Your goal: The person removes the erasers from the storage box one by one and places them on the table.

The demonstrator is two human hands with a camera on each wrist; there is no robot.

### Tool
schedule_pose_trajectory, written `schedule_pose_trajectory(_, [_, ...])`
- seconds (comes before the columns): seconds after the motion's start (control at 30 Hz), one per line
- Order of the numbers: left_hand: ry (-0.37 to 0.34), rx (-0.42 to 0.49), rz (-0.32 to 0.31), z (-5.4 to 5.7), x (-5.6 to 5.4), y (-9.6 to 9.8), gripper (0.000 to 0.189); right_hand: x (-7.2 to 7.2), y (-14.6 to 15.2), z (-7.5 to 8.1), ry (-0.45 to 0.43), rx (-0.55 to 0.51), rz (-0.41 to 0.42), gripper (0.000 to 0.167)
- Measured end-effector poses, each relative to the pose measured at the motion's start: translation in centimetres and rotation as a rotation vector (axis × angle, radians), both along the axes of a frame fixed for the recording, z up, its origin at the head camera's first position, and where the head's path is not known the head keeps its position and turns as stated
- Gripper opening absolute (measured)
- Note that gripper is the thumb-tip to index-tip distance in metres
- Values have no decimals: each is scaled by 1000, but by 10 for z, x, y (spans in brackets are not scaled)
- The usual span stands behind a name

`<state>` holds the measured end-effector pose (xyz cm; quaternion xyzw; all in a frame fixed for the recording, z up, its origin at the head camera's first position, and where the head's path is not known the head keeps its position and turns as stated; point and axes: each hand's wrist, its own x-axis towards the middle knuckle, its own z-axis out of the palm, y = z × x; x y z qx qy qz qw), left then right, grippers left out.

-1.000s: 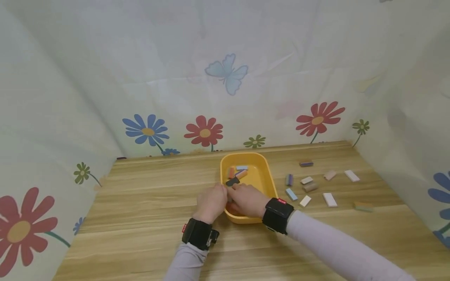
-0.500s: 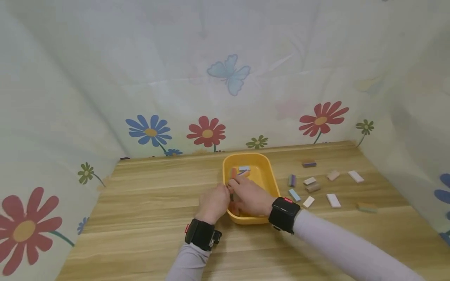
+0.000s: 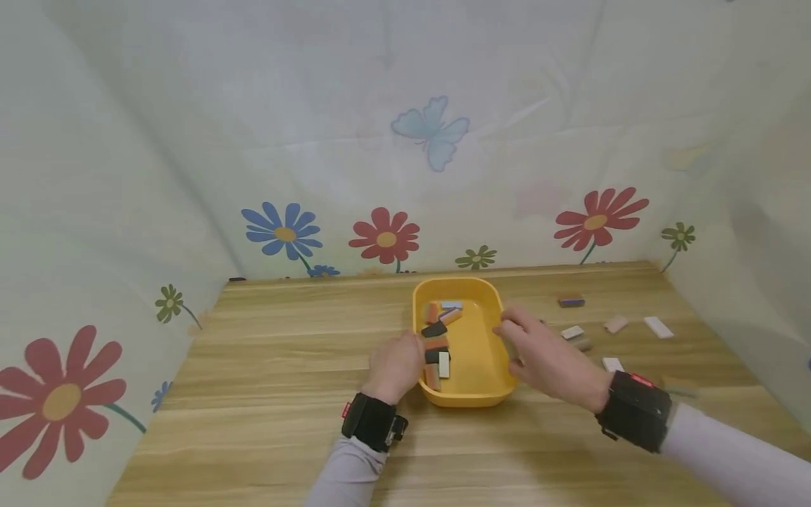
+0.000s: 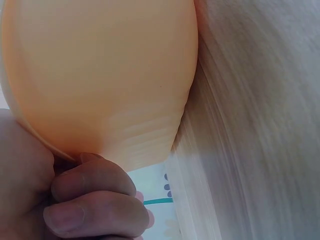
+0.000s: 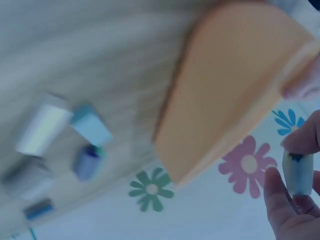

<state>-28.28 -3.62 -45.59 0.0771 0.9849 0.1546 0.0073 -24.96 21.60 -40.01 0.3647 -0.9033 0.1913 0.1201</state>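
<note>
My left hand (image 3: 398, 366) grips the left rim of a yellow plastic tray (image 3: 465, 403); in the left wrist view its curled fingers (image 4: 100, 215) bend at the tray's edge. Small blocks lie along the tray's left side, among them a white block (image 3: 444, 365), a black one (image 3: 434, 329) and striped orange ones. Over by the right rim is my right hand (image 3: 551, 355). In the right wrist view, its thumb and fingers pinch a small pale block (image 5: 298, 175) with a dark mark on its end. The head view mostly hides this block.
Several loose blocks are scattered on the wooden table (image 3: 304, 352) right of the tray, including a white block (image 3: 659, 327), a pinkish one (image 3: 616, 324) and a purple-striped one (image 3: 571, 301). A flower-printed sheet (image 3: 494, 176) rises behind and beside the table.
My right hand has moved right, from inside the tray near my left hand to the right rim, uncovering the blocks there. The left hand stays at the left rim. The head view has shifted slightly.
</note>
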Motion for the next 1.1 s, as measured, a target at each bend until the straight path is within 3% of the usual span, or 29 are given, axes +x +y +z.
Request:
schedule_pose_trajectory(0.1, [-10,18,6,0,0,1,37,19,22,-13,93,10,22,50])
schedule_pose_trajectory(0.23, [-2,18,0,2,-1,1,34,37,43,-30,147,4,36,54])
schedule_pose_trajectory(0.33, [11,-3,-5,4,-1,0,32,44,54,-42,125,59,-2,54])
schedule_pose_trajectory(0.47, [-1,-8,0,4,-1,0,33,52,67,-58,23,172,-106,45])
schedule_pose_trajectory(0.63, [-18,-8,-2,1,-1,1,33,52,77,-70,-66,203,-179,37])
schedule_pose_trajectory(0.87, [-24,29,21,0,-1,2,36,47,81,-68,-37,224,-103,39])
schedule_pose_trajectory(1.1, [-17,20,19,-1,-1,2,36,44,79,-62,-106,264,-62,44])
